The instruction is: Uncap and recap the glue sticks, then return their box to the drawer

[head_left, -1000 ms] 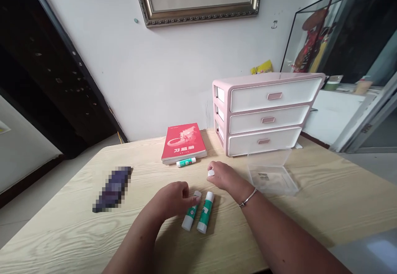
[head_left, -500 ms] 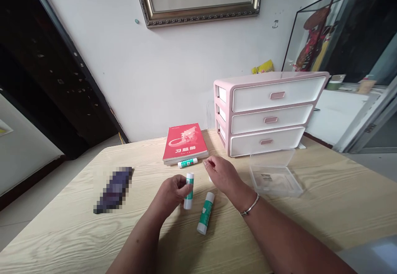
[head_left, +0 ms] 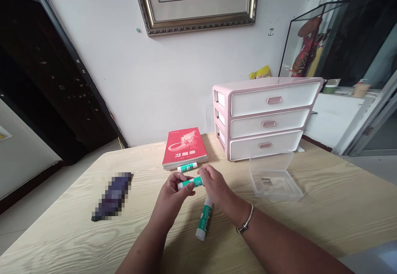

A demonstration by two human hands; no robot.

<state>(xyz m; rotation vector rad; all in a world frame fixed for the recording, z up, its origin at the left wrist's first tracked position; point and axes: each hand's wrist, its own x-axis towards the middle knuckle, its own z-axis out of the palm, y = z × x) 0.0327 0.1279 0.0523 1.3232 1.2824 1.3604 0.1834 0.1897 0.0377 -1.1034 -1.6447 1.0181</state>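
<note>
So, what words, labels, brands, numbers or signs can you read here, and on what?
"习题册": thick red paperback book; smaller lines illegible.
Small anchor-shaped mark, no letters: white wall.
Too small to read: held green-and-white cylindrical tube, matching tube beside the book, lower matching tube.
Also illegible: any print on yellow packet; grey patch in clear plastic box.

Both hands are on it here: the left hand (head_left: 174, 192) pinches a slim green-and-white plastic glue stick (head_left: 195, 181) near one end, while the right hand (head_left: 216, 186), silver metal bracelet (head_left: 247, 221) at the wrist, grips the other end. Just below, a second green-and-white tube (head_left: 204, 221) lies on the pale wood-grain table (head_left: 62, 237); a third, smaller tube (head_left: 187, 167) sits right along the front edge of the thick red paperback book (head_left: 185, 145). Over to the right, a clear plastic box (head_left: 277, 185) stands lid up before the pink-and-white drawer unit (head_left: 266, 124).
</note>
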